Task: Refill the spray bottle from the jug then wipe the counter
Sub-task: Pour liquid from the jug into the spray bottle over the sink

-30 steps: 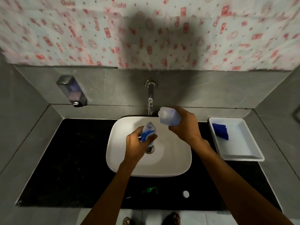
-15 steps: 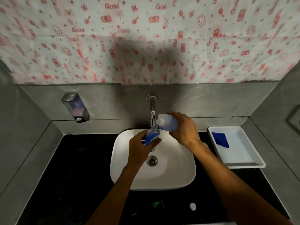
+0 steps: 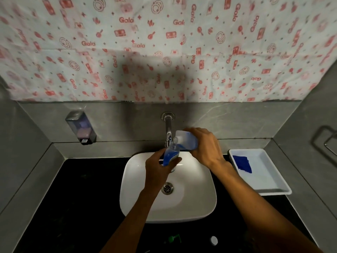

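Observation:
My left hand point(image 3: 158, 169) grips a small clear spray bottle point(image 3: 171, 155) holding blue liquid, upright over the white basin point(image 3: 197, 207). My right hand point(image 3: 206, 147) grips a translucent jug point(image 3: 187, 142) with blue liquid, tipped sideways so its mouth meets the bottle's open neck. The green spray head point(image 3: 175, 238) lies on the black counter point(image 3: 83, 198) in front of the basin, and a small white cap point(image 3: 213, 240) lies to its right.
A chrome tap point(image 3: 168, 128) juts out just behind the bottle. A white tray point(image 3: 269, 172) holding a blue cloth point(image 3: 242, 163) sits on the counter at right. A soap dispenser point(image 3: 81, 127) hangs on the left wall. Grey walls close in both sides.
Both hands moved toward the tap. The jug tilted further and its mouth now touches the bottle's neck. The view tilted up.

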`<state>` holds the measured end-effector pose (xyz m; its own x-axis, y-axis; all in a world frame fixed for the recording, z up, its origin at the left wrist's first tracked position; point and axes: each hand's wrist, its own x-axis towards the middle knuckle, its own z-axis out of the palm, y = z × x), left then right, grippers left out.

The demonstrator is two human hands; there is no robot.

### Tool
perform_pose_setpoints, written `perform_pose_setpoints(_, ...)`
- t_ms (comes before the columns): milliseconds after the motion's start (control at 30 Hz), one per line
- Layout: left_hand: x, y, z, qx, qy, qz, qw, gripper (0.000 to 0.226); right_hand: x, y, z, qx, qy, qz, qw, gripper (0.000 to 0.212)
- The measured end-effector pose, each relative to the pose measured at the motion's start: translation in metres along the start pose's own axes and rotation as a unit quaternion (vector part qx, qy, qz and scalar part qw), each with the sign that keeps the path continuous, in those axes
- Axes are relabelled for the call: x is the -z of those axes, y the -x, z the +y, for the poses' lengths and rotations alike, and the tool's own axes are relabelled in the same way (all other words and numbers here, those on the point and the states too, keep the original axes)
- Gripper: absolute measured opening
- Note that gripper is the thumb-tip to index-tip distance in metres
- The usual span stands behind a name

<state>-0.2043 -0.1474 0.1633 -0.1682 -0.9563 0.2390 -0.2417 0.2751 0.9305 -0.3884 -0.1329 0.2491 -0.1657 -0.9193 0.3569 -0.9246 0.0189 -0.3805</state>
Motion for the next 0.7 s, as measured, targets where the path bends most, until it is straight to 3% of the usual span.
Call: perform_pose_setpoints(700,0.004,0.003,0.012,-0.010,0.009,0.023,1.000,0.043,0.019,-0.001,-0.011,0.045,-0.011,0.025,0.999,0.071)
